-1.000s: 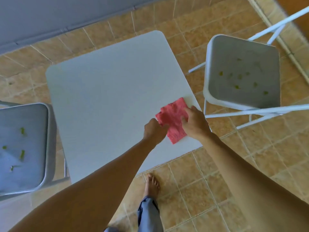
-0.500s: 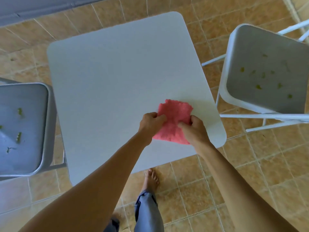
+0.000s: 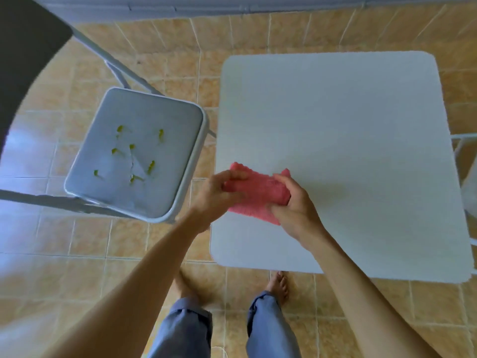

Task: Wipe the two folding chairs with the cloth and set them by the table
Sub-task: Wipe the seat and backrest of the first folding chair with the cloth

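Both hands hold a pink cloth just above the left part of the white square table. My left hand pinches its left end and my right hand grips its right end. A grey folding chair stands open to the left of the table, its seat dotted with several small green bits. Its dark backrest fills the upper left corner. Only the white frame of the second folding chair shows at the right edge.
The floor is tan tile. A grey wall base runs along the top. My bare feet and blue trouser legs stand close to the table's near edge. The left chair's seat nearly touches the table's left side.
The view has swung left, so the table now lies to the right and the left chair is in the middle. The cloth has been lifted and bunched between both hands.
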A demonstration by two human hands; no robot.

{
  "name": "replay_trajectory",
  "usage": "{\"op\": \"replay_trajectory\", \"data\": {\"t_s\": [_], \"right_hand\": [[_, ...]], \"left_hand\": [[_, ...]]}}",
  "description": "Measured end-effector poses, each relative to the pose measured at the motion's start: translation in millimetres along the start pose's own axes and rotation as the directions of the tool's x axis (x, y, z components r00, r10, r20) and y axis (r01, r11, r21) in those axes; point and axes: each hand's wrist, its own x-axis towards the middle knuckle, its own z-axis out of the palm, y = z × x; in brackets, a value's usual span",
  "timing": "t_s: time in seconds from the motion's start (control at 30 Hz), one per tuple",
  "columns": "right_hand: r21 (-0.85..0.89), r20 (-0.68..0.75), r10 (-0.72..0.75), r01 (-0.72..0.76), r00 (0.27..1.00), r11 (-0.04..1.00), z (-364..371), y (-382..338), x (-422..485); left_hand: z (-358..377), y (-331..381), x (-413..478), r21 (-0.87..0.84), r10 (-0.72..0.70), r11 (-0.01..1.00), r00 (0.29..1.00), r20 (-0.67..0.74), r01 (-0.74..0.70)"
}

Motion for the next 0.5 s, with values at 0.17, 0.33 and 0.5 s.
{"op": "replay_trajectory", "data": {"t_s": [0.17, 0.33, 0.5], "right_hand": [[-0.233, 0.092, -0.071, 0.091, 0.993, 0.968, 92.9, -33.6, 9.5], [-0.409, 0.189, -0.156, 0.222, 0.969, 0.885, 192.0, -58.9, 14.6], [-0.53, 0.214, -0.164, 0.255, 0.963, 0.808, 269.7, -73.5, 16.6]], "left_hand": [[-87.2, -37.8, -17.4, 0.552, 0.144, 0.828, 0.989, -0.045, -0.095], [-184.9, -94.2, -41.6, 0.559, 0.142, 0.829, 0.973, -0.183, -0.016], [-263.9, -136.5, -55.0, 0.506, 0.137, 0.862, 0.973, -0.185, -0.025]]}}
